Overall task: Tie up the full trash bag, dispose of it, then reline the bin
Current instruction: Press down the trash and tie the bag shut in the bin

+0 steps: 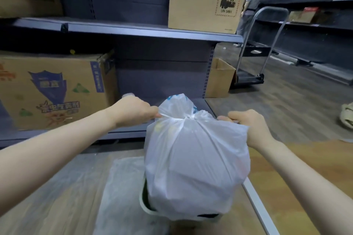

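A full white trash bag (194, 160) bulges out of a small pale green bin (146, 206) on the wooden floor. Its top is gathered into a knot at the middle, near the upper edge of the bag. My left hand (131, 109) grips the bag end that runs left from the knot. My right hand (248, 126) grips the end that runs right. Both ends are stretched taut between the hands. A flat, clear plastic bag (122, 183) lies on the floor just left of the bin.
Dark metal shelving (133, 28) stands right behind the bin, with a printed carton (55, 87) at left, a PICO box (204, 7) above and an open carton (219, 78) beside its end. A platform trolley (250, 78) and a person (250, 4) are down the aisle. A shoe (346, 114) lies at right.
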